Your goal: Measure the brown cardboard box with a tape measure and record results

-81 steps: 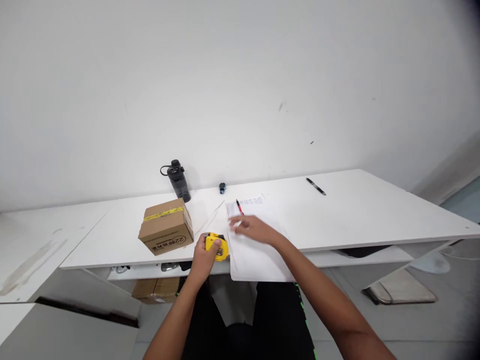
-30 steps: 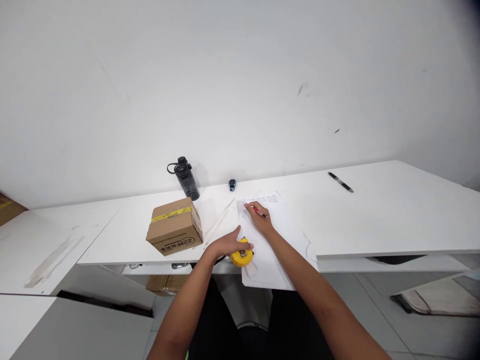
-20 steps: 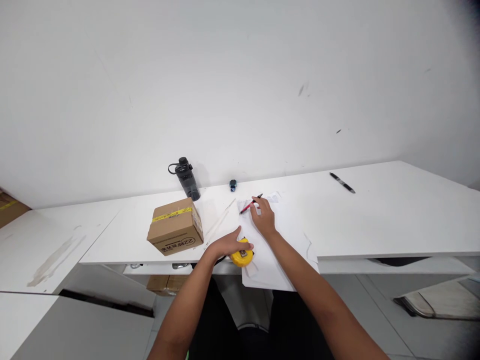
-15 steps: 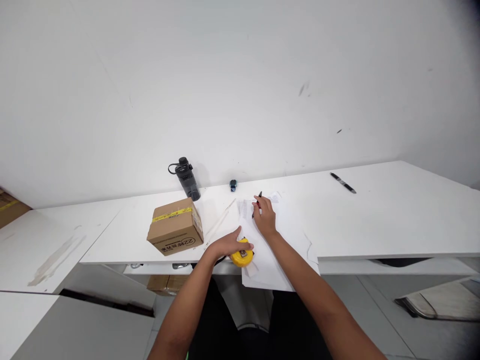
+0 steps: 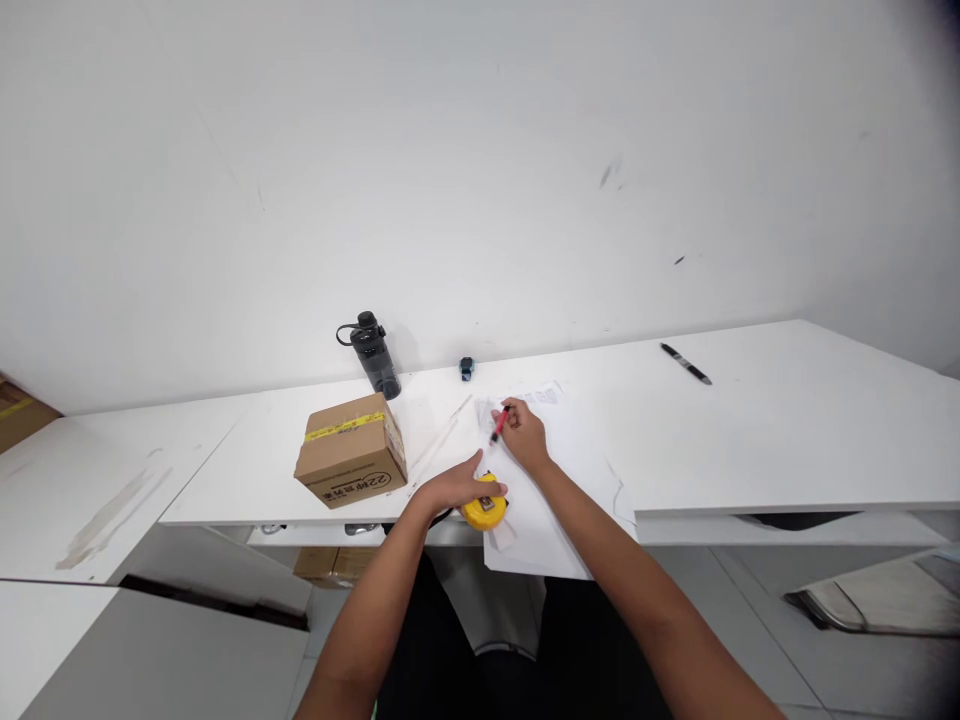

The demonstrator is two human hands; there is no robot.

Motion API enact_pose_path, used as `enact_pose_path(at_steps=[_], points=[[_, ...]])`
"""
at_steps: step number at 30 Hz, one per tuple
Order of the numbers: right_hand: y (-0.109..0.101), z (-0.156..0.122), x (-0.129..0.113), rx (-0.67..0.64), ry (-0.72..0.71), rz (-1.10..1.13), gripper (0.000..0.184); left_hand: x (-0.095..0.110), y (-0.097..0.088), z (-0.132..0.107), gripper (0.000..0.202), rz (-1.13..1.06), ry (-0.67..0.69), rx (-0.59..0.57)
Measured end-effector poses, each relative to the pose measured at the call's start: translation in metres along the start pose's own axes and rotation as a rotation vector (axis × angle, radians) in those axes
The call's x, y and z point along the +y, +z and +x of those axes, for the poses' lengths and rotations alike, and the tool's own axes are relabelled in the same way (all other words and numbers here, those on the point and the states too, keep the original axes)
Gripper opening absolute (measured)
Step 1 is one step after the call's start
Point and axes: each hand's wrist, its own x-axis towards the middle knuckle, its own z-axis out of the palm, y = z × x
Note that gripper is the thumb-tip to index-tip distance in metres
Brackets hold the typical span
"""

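My left hand (image 5: 452, 489) rests on a yellow tape measure (image 5: 484, 511) at the near edge of the white table (image 5: 750, 430), fingers curled over it. My right hand (image 5: 523, 435) is closed round a red pen (image 5: 499, 423), its tip down on white paper sheets (image 5: 540, 520) that overhang the table's front edge. A taped cardboard box (image 5: 351, 450) sits just left of my left hand.
A dark water bottle (image 5: 373, 354) and a small blue object (image 5: 466, 368) stand by the wall. A black pen (image 5: 685, 363) lies far right on the table. Another cardboard box (image 5: 330, 565) is under the table; a box corner (image 5: 16, 410) shows at the far left.
My right hand picked the red pen off the paper, turned it round in its fingers and brought it down to the sheet. My left hand slid the tape measure onto the paper's edge.
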Motion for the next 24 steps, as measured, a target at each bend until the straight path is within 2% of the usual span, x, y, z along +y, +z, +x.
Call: enact_pose_path(at_steps=[2,5,9,15,24], points=[[-0.001,0.0,-0.002,-0.09,0.013,-0.039,0.029,-0.002,0.0,0.001,0.121,-0.012,-0.012,0.006],[-0.004,0.0,-0.007,-0.182,0.026,-0.015,0.034,-0.003,0.0,0.001,0.12,-0.003,-0.02,0.023],[-0.006,0.002,-0.011,-0.292,0.144,0.043,0.039,-0.005,0.0,0.003,0.119,-0.029,-0.028,0.026],[0.001,0.006,-0.001,-0.217,0.178,0.004,0.042,-0.004,0.0,0.002,0.12,-0.046,-0.029,-0.004],[0.005,0.005,0.002,-0.264,0.117,-0.015,0.039,0.005,0.0,-0.004,0.12,-0.048,-0.048,0.01]])
